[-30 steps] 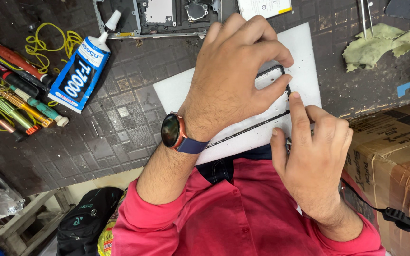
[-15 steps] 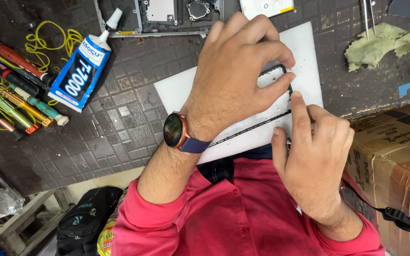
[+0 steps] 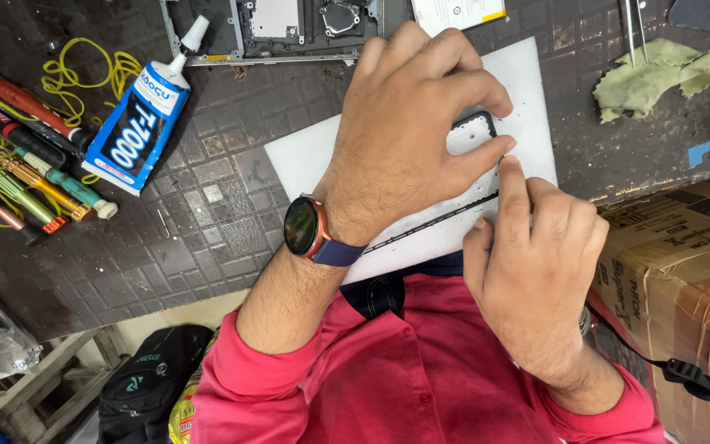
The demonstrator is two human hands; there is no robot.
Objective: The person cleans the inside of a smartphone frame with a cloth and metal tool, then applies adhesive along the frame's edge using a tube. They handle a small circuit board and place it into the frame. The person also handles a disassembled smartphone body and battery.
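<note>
The person bends over a dark, grid-patterned mat [image 3: 207,222], both hands working on a thin black-edged phone frame [image 3: 472,136] that lies flat on a white sheet [image 3: 301,160]. The left hand [image 3: 408,131] covers most of the frame from above, fingers curled and bunched, the thumb tip pressing down at the frame's edge at about three o'clock from the palm. Only a pale corner of the frame, with its rounded black rim, shows beyond the knuckles, and a thin dark strip of its long side runs out from under the wrist toward the right hand. A smartwatch [image 3: 304,228] with an orange-red case and a blue band sits on that wrist.

The right hand [image 3: 536,263] lies at about five o'clock from the left — its forefinger stretched straight and pressed onto the same edge, tip almost meeting the left thumb, the other fingers folded in. Neither hand lifts the frame; both bear down on it.

At ten o'clock from the hands lies a blue glue tube [image 3: 141,123] with a white nozzle, and past it a row of screwdrivers [image 3: 18,164]. A stripped phone chassis [image 3: 289,25] rests at twelve o'clock, a crumpled green cloth [image 3: 659,74] at two o'clock, and a cardboard box [image 3: 684,279] just beside the right hand at four o'clock.
</note>
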